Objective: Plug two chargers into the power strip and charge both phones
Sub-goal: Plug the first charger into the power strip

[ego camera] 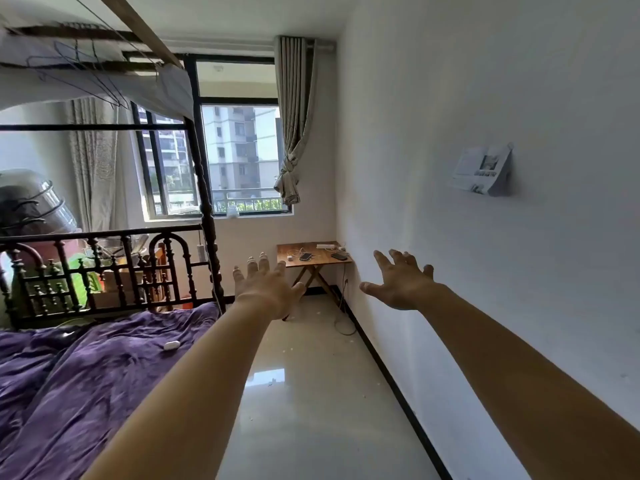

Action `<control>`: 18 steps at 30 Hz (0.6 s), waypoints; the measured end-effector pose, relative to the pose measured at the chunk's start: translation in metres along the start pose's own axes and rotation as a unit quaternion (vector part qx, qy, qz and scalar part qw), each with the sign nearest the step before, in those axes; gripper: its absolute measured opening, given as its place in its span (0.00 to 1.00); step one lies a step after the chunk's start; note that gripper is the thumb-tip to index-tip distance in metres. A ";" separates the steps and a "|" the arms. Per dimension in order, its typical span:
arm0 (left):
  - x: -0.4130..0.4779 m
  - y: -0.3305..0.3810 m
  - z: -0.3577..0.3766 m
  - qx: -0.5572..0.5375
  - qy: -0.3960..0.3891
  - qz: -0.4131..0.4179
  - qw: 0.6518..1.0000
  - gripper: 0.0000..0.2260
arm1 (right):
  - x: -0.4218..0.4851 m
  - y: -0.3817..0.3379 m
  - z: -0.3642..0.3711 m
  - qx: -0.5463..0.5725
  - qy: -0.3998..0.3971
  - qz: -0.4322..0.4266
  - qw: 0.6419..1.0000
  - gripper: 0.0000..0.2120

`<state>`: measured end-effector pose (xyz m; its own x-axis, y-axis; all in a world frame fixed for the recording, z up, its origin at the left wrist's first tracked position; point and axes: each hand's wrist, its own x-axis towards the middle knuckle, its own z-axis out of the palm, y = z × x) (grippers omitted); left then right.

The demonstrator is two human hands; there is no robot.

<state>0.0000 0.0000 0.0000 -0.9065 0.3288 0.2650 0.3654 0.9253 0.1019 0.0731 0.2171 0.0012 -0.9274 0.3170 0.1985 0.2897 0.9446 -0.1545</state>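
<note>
A small wooden folding table (320,264) stands in the far corner under the window. On it lie a white power strip (326,245) at the back, two dark phones (305,256) (338,256) and white charger cables with a plug (291,255). My left hand (265,284) and my right hand (401,280) are stretched out in front of me, fingers spread, holding nothing. Both hands are well short of the table.
A bed with a purple blanket (86,368) and a dark metal frame (207,237) fills the left. A small white object (171,345) lies on the blanket. The white wall (485,237) runs along the right, with a paper holder (483,173). Glossy floor (304,393) leads to the table.
</note>
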 end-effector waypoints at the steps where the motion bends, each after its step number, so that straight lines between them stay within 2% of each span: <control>1: 0.011 0.003 0.003 0.006 -0.001 0.000 1.000 0.32 | 0.012 0.002 0.002 -0.002 0.001 0.002 1.000 0.38; 18: 0.248 -0.004 0.085 0.015 -0.013 0.014 1.000 0.31 | 0.253 0.010 0.077 -0.023 -0.023 -0.015 0.999 0.37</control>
<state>-0.2443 0.0943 -0.0157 -0.9010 0.3595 0.2429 0.3850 0.9206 0.0655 -0.1771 0.3005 -0.0242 -0.9455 0.2846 0.1584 0.2705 0.9570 -0.1048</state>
